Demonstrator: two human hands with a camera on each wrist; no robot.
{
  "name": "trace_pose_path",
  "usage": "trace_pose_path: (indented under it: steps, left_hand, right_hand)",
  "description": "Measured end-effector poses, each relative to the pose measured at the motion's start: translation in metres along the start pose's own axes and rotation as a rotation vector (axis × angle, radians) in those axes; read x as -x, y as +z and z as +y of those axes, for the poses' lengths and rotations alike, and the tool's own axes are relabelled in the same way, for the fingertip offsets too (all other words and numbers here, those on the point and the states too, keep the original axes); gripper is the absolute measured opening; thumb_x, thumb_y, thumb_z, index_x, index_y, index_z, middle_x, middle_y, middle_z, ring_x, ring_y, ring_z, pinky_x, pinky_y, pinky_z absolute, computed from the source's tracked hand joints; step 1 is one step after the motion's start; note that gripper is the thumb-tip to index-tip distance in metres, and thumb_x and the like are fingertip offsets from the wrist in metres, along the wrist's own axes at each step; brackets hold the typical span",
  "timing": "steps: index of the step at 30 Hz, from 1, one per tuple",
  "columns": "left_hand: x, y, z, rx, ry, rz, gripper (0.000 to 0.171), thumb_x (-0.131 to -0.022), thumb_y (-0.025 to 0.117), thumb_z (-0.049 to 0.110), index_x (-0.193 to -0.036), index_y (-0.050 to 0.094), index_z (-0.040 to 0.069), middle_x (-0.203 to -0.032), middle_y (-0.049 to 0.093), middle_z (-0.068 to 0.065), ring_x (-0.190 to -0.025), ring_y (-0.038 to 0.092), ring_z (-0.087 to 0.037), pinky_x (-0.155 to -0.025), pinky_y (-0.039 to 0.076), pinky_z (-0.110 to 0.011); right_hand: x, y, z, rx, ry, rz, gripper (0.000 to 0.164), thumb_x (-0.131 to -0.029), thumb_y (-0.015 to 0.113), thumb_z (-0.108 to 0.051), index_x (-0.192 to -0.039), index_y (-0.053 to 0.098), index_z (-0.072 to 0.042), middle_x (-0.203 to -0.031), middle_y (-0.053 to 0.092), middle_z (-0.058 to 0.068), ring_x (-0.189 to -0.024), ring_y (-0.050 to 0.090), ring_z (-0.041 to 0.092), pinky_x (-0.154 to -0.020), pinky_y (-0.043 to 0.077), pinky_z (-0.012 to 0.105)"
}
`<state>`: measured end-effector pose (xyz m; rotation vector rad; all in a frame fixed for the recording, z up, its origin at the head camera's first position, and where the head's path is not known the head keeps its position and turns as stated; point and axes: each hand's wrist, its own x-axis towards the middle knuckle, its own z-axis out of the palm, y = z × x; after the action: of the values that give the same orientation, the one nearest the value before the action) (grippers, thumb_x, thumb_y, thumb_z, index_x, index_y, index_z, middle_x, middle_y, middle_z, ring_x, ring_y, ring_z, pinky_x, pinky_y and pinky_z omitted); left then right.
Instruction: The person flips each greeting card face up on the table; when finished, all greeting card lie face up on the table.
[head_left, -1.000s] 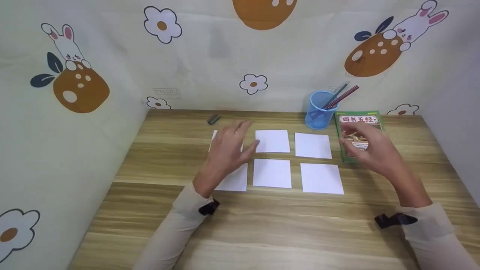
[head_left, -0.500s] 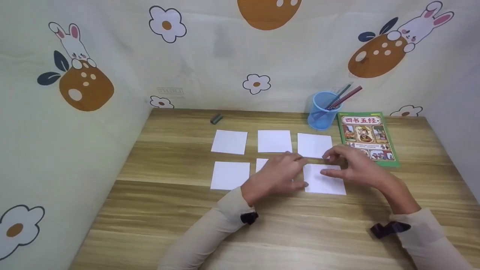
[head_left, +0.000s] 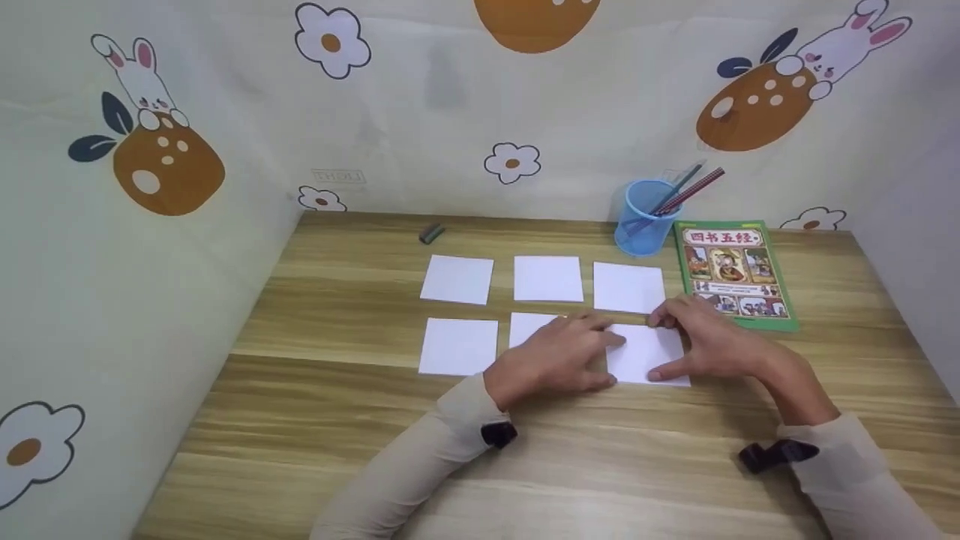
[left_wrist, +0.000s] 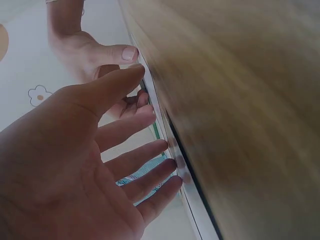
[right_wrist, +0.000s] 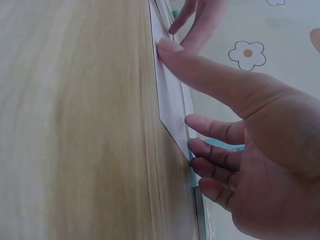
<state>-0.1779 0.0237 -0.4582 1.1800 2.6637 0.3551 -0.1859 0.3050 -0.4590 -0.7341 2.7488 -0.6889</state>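
White square cards lie flat in two rows of three. The front right card (head_left: 637, 356) lies between my two hands. At its left edge, my left hand (head_left: 553, 356) has its fingertips and thumb down, its fingers extended; it covers much of the front middle card (head_left: 527, 328). My right hand (head_left: 716, 341) touches the front right card from the other side. Its thumb (right_wrist: 172, 46) rests on the card's surface, while its fingers reach the far right corner. In the left wrist view, the fingertips (left_wrist: 172, 165) meet the card line along the table.
A green-bordered book (head_left: 727, 270) lies at the back right, just beyond my right hand. Next to it stands a blue pen cup (head_left: 643, 225) with pencils. A small dark object (head_left: 431, 233) sits at the back left. Patterned cloth (head_left: 420, 112) hangs behind the table (head_left: 300, 435).
My left hand has moved right, from above the left cards to the front right card. My right hand has come left and down from over the book onto that card.
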Motion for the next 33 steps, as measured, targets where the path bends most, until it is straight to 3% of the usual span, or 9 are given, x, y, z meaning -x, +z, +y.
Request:
trace_pose_path:
  steps: [6, 15, 21, 27, 33]
  left_hand:
    - [0.0004, 0.0007, -0.0030, 0.027, 0.005, 0.001, 0.054, -0.102, 0.073, 0.046, -0.150, 0.064, 0.023, -0.169, 0.049, -0.005, -0.154, 0.048, -0.026, -0.126, 0.045, -0.041]
    - [-0.0042, 0.0016, -0.0060, 0.068, 0.056, 0.020, 0.045, -0.104, 0.071, 0.044, -0.140, 0.068, 0.016, -0.156, 0.059, -0.003, -0.150, 0.052, -0.023, -0.126, 0.044, -0.036]
    - [-0.0039, 0.0011, -0.0059, 0.076, 0.052, -0.004, 0.054, -0.101, 0.075, 0.044, -0.147, 0.063, 0.017, -0.168, 0.048, -0.006, -0.156, 0.046, -0.024, -0.129, 0.041, -0.036]
    - [-0.0052, 0.0015, -0.0073, 0.072, 0.069, 0.022, 0.069, -0.098, 0.080, 0.041, -0.154, 0.052, 0.012, -0.161, 0.055, -0.005, -0.151, 0.051, -0.024, -0.126, 0.044, -0.034]
    - [-0.0064, 0.0016, -0.0080, 0.085, 0.062, 0.029, 0.060, -0.097, 0.081, 0.040, -0.148, 0.061, 0.016, -0.163, 0.053, -0.007, -0.152, 0.050, -0.024, -0.126, 0.045, -0.036]
  right_hand:
    - [0.0003, -0.0002, -0.0039, 0.005, 0.036, -0.021, 0.076, -0.074, 0.096, -0.060, -0.126, 0.063, -0.015, -0.124, 0.060, 0.004, -0.114, 0.050, 0.022, -0.097, 0.043, 0.040]
    - [0.0004, -0.0003, -0.0054, 0.012, 0.038, 0.004, 0.083, -0.073, 0.096, -0.061, -0.131, 0.062, -0.012, -0.122, 0.064, 0.005, -0.112, 0.054, 0.024, -0.099, 0.042, 0.045]
    - [0.0014, -0.0019, -0.0067, 0.039, 0.064, -0.003, 0.080, -0.073, 0.094, -0.064, -0.129, 0.064, -0.015, -0.127, 0.062, 0.005, -0.118, 0.052, 0.026, -0.101, 0.041, 0.049]
    - [-0.0013, -0.0007, -0.0054, 0.039, 0.056, 0.014, 0.082, -0.072, 0.096, -0.064, -0.126, 0.060, -0.014, -0.123, 0.065, 0.004, -0.113, 0.052, 0.024, -0.099, 0.038, 0.047]
    - [-0.0047, -0.0010, -0.0050, -0.060, 0.053, 0.058, 0.070, -0.081, 0.096, -0.043, -0.132, 0.060, -0.011, -0.121, 0.067, 0.006, -0.106, 0.057, 0.022, -0.095, 0.047, 0.038]
